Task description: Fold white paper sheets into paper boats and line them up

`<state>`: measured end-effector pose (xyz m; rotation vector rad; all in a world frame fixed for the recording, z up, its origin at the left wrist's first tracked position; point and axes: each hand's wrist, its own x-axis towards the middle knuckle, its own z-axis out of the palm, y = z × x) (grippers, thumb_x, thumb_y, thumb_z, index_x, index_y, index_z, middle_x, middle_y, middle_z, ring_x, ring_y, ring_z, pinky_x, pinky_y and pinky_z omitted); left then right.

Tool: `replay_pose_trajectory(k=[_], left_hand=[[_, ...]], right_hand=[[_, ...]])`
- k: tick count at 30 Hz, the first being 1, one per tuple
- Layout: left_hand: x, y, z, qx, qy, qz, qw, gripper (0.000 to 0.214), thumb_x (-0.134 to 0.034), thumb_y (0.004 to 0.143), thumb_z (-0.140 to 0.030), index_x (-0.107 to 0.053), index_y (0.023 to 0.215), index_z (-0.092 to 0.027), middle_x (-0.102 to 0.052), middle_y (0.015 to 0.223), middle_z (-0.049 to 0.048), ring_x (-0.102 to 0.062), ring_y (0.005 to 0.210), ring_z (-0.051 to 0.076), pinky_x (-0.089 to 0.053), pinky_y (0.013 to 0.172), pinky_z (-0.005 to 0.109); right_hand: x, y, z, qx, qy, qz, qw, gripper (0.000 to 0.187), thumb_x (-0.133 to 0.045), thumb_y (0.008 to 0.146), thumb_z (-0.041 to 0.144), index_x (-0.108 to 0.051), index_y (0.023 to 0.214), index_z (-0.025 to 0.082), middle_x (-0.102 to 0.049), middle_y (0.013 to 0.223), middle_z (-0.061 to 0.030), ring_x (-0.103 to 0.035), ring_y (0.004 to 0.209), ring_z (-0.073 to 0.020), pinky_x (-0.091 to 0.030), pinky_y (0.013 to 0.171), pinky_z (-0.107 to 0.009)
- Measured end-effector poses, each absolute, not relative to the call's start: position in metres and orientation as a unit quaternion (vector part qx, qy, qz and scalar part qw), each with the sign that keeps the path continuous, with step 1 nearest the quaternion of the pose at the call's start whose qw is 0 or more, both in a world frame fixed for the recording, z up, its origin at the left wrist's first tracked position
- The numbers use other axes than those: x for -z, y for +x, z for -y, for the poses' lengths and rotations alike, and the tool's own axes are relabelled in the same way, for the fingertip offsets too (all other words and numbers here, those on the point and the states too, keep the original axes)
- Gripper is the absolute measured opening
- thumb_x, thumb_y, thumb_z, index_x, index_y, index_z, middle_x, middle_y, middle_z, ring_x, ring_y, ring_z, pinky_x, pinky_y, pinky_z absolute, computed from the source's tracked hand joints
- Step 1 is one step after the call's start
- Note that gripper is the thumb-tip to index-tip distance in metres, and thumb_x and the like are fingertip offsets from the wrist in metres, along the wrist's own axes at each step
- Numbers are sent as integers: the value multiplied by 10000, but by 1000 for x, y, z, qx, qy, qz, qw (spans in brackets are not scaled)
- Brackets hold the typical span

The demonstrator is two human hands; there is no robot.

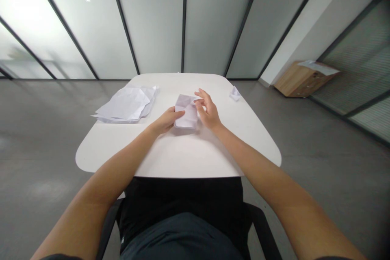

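Observation:
A folded sheet of white paper [186, 118] is held up just over the middle of the table. My left hand [168, 120] grips its left side, the thumb lying across the front and the other fingers behind. At the paper's upper right, my right hand [207, 109] pinches a corner or flap between thumb and index finger, with the remaining fingers raised. Creases run across the paper's upper part. What lies behind the paper is hidden.
The white table [185, 158] has rounded corners. A pile of loose paper sheets [124, 103] lies at its left, and a small folded paper piece [235, 93] near the right edge. Beyond stand frosted glass panels [152, 20]. A wooden cabinet [300, 81] is on the floor at right.

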<state>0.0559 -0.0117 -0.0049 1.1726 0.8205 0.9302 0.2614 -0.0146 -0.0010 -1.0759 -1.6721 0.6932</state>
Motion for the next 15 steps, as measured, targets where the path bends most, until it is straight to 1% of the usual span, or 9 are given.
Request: replay_pose_trajectory(k=[2, 4, 6, 8, 9, 10, 12, 14, 15], left_hand=[[1, 51, 11, -421, 494, -364, 668, 400, -797, 845, -297, -719, 1189, -109, -802, 1067, 140, -774, 956, 268, -611, 891, 377], [-4, 46, 10, -434, 477, -359, 674, 398, -774, 851, -272, -715, 1211, -113, -801, 1088, 141, -779, 957, 265, -628, 879, 371], [-8, 39, 7, -443, 467, -357, 677, 399, -743, 862, -260, -713, 1231, -110, -799, 1109, 143, -783, 956, 261, -642, 860, 363], [-9, 34, 5, -449, 463, -360, 674, 392, -706, 880, -262, -716, 1237, -103, -798, 1122, 145, -785, 965, 261, -650, 846, 359], [-9, 31, 3, -451, 465, -363, 670, 390, -692, 886, -270, -719, 1237, -101, -799, 1118, 144, -784, 973, 264, -653, 843, 360], [-9, 29, 1, -453, 469, -366, 664, 391, -686, 888, -279, -721, 1235, -103, -801, 1107, 141, -783, 980, 267, -655, 843, 362], [-7, 25, -1, -455, 481, -372, 651, 409, -701, 873, -294, -719, 1241, -116, -805, 1082, 128, -781, 992, 271, -657, 851, 368], [-5, 23, -4, -456, 485, -383, 641, 451, -737, 837, -293, -711, 1257, -131, -807, 1072, 115, -781, 983, 267, -657, 848, 368], [-3, 22, -5, -455, 483, -392, 637, 472, -753, 820, -290, -706, 1264, -135, -807, 1074, 112, -781, 972, 263, -657, 837, 364]], right_hand=[[-2, 268, 9, -263, -499, 656, 502, 821, -519, 977, 707, -293, 1659, 311, -462, 1640, -138, -514, 1421, -346, -485, 1131, -524], [-3, 274, 1, -283, -504, 624, 526, 760, -488, 1005, 664, -262, 1653, 339, -469, 1631, -118, -502, 1438, -315, -470, 1145, -522], [-1, 278, -7, -348, -498, 588, 535, 692, -385, 1029, 687, -248, 1629, 370, -479, 1617, -97, -547, 1402, -272, -508, 1110, -488], [2, 280, -12, -432, -489, 566, 503, 709, -294, 1008, 768, -260, 1600, 381, -507, 1584, -102, -621, 1321, -256, -577, 1021, -446], [4, 280, -13, -468, -482, 560, 486, 735, -293, 985, 804, -285, 1580, 373, -529, 1559, -114, -655, 1268, -258, -607, 966, -433], [6, 280, -14, -497, -472, 553, 474, 752, -337, 962, 824, -315, 1555, 364, -556, 1527, -126, -683, 1211, -263, -630, 912, -427], [9, 280, -13, -537, -454, 531, 472, 735, -531, 917, 773, -374, 1495, 347, -624, 1443, -127, -720, 1094, -265, -653, 831, -429], [12, 280, -14, -556, -443, 505, 489, 699, -714, 857, 604, -425, 1434, 336, -688, 1341, -94, -731, 1006, -248, -655, 797, -421], [14, 280, -15, -558, -442, 495, 498, 685, -758, 828, 516, -448, 1410, 326, -709, 1292, -76, -731, 987, -238, -652, 800, -410]])
